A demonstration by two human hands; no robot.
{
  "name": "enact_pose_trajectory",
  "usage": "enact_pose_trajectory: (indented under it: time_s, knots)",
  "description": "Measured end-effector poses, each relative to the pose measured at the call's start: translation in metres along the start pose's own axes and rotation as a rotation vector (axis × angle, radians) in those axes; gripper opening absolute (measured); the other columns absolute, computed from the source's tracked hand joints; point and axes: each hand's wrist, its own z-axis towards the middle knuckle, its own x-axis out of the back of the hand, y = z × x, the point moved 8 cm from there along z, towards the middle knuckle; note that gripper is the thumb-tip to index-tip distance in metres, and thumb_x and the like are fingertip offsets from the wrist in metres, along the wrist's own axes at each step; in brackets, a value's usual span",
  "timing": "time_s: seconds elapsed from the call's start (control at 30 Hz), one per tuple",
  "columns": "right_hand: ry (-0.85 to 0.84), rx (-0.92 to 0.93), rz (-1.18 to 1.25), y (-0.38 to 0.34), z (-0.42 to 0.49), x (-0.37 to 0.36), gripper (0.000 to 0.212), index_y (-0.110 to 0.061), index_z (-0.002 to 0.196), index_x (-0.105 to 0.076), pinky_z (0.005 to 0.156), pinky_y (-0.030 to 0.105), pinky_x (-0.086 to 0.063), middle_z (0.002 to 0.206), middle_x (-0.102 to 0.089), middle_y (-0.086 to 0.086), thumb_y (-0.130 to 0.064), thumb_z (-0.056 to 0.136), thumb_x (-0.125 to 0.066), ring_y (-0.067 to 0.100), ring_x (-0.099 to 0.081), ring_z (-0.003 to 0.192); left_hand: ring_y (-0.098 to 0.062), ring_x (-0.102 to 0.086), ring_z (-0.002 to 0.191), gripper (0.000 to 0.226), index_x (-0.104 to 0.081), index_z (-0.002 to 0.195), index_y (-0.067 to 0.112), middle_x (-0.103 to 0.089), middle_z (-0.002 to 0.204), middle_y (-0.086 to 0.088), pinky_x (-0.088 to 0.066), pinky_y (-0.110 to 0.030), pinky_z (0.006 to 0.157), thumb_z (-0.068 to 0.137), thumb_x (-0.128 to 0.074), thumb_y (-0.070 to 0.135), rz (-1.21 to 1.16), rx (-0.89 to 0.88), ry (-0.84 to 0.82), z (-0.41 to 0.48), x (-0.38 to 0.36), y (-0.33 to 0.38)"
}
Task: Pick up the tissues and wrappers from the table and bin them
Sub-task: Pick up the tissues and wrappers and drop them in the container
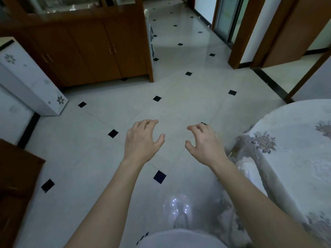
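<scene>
My left hand (pixel 142 140) and my right hand (pixel 204 143) are stretched out side by side over the tiled floor, palms down, fingers curled and apart, holding nothing. The table (pixel 293 140) with a pale flowered cloth fills the right edge of the view, just to the right of my right forearm. No tissues, wrappers or bin show in the view; only part of the tabletop is visible.
A brown wooden cabinet (pixel 93 49) stands at the back left. A white flowered appliance (pixel 26 83) is at the left. Dark wooden furniture (pixel 16 185) sits at the lower left. Doorways with brown frames (pixel 250 33) open at the back right.
</scene>
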Motion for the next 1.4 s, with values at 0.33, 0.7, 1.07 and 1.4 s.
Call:
enact_pose_trajectory:
  time_s: [0.33, 0.7, 1.07, 1.4]
  knots:
    - [-0.002, -0.104, 0.014, 0.080, 0.106, -0.009, 0.046, -0.015, 0.121, -0.060, 0.086, 0.044, -0.049, 0.114, -0.060, 0.006, -0.037, 0.081, -0.056, 0.029, -0.053, 0.109, -0.025, -0.054, 0.118, 0.054, -0.059, 0.128, 0.020, -0.063, 0.125, -0.001, -0.045, -0.042, 0.090, 0.085, -0.050, 0.051, -0.009, -0.062, -0.068, 0.135, -0.059, 0.020]
    - [0.033, -0.242, -0.040, 0.161, 0.238, -0.014, 0.043, -0.015, 0.124, -0.060, 0.089, 0.043, -0.047, 0.117, -0.060, 0.007, -0.033, 0.084, -0.061, 0.029, -0.053, 0.113, -0.025, -0.052, 0.119, 0.049, -0.058, 0.129, 0.021, -0.062, 0.127, 0.002, -0.043, -0.040, 0.092, 0.088, -0.060, 0.047, -0.073, -0.162, -0.108, 0.307, -0.140, 0.044]
    - [0.174, -0.504, -0.073, 0.268, 0.383, 0.016, 0.043, -0.015, 0.125, -0.060, 0.087, 0.043, -0.048, 0.115, -0.061, 0.007, -0.030, 0.085, -0.062, 0.029, -0.054, 0.109, -0.026, -0.055, 0.116, 0.051, -0.059, 0.129, 0.019, -0.063, 0.125, -0.001, -0.045, -0.042, 0.090, 0.087, -0.056, 0.048, -0.157, -0.436, -0.162, 0.525, -0.204, 0.105]
    - [0.236, -0.733, -0.164, 0.394, 0.387, 0.035, 0.041, -0.013, 0.120, -0.062, 0.080, 0.042, -0.051, 0.109, -0.064, 0.010, -0.031, 0.083, -0.063, 0.031, -0.057, 0.101, -0.025, -0.055, 0.115, 0.052, -0.059, 0.128, 0.020, -0.063, 0.124, 0.000, -0.046, -0.042, 0.091, 0.086, -0.054, 0.050, -0.229, -0.668, -0.257, 0.614, -0.281, 0.233]
